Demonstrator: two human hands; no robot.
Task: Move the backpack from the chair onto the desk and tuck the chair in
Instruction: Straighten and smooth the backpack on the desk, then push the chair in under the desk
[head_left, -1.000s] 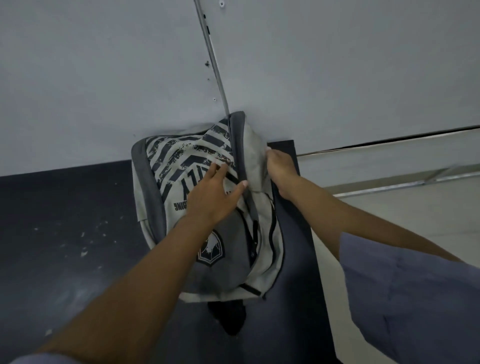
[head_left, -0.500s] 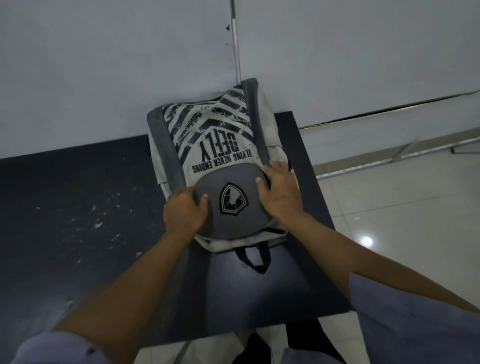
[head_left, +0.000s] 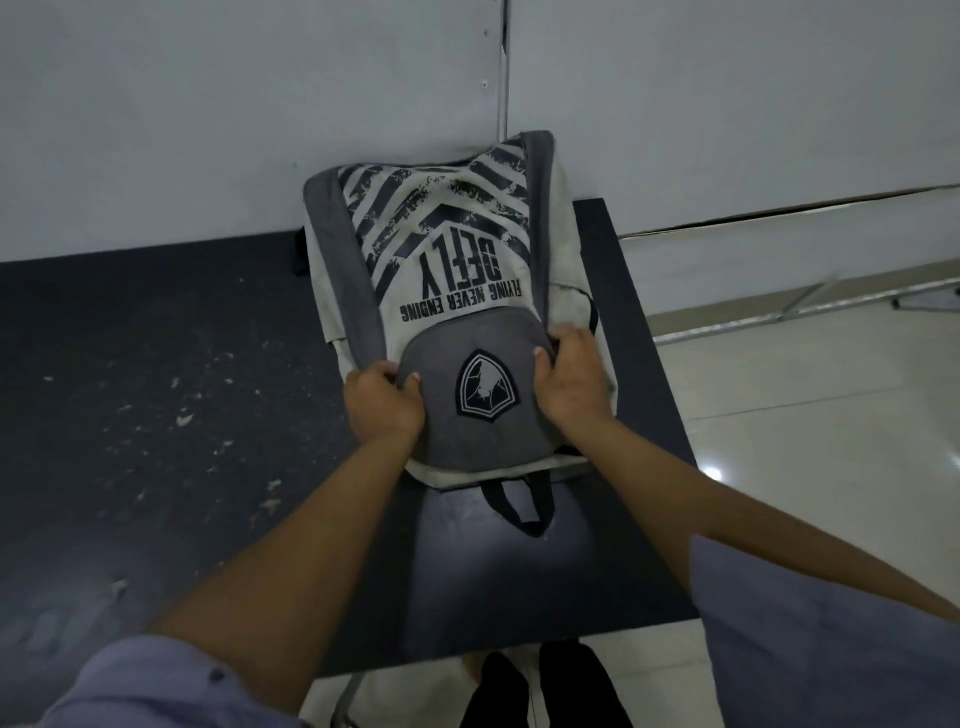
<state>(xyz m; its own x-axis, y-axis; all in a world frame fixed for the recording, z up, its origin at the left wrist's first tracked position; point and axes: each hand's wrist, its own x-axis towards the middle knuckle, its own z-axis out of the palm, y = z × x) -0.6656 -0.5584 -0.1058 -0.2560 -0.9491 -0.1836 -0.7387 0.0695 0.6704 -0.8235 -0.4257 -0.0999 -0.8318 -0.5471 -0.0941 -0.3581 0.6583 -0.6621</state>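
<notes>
The backpack, light grey with black stripes and a dark grey front pocket, lies on the black desk near its right end, its far end leaning against the wall. Its carry loop points toward me. My left hand grips the left edge of the grey pocket. My right hand grips the pocket's right edge. The chair is not in view.
A pale wall rises directly behind the desk. Scratches and pale flecks mark the desk's left part. To the right lies a glossy tiled floor with a metal rail along the wall base. My legs show below the desk's front edge.
The backpack went from standing twisted against the wall to lying face up. Both hands slid down to the grey pocket. My view has pulled back, showing the desk's front edge.
</notes>
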